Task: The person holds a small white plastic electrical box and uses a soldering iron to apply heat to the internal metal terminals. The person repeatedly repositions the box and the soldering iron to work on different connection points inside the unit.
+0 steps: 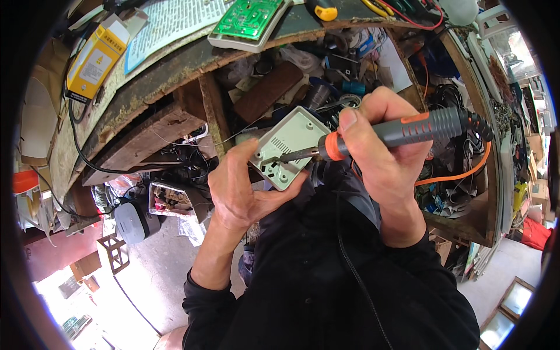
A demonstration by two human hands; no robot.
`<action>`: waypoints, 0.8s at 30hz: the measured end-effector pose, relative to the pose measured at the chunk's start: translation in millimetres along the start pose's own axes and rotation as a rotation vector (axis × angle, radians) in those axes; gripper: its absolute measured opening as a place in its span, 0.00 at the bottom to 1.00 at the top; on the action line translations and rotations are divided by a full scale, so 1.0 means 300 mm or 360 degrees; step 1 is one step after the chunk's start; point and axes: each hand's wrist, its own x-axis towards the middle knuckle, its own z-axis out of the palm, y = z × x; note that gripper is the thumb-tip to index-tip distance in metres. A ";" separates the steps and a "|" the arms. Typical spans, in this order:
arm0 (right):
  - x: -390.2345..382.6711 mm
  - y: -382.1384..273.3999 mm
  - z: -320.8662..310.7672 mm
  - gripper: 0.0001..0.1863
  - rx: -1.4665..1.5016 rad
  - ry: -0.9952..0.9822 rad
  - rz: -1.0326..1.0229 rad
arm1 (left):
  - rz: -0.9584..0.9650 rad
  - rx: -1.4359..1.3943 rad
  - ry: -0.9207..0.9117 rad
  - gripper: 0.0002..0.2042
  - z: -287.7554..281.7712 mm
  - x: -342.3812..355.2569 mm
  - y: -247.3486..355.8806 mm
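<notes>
Ahead of your L hand [236, 189] is a cluttered bench [175, 71] w/ a printed sheet [169, 29] & 1 yellow labelled box [98, 61], while that hand pinches the grey case [296, 139] by its edges & your curled R hand [388, 154] grips a soldering iron [417, 129], tip inside the case btwn both hands.

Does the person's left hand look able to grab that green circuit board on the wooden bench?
Probably not: the left hand holds the pale, rectangular plastic housing, though the green circuit board lies uncovered near the edge of the bench.
</notes>
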 end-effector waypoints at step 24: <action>0.003 0.006 0.005 0.13 0.0001 0.0002 -0.0018 | 0.0024 0.0026 0.0012 0.38 0.001 0.005 0.001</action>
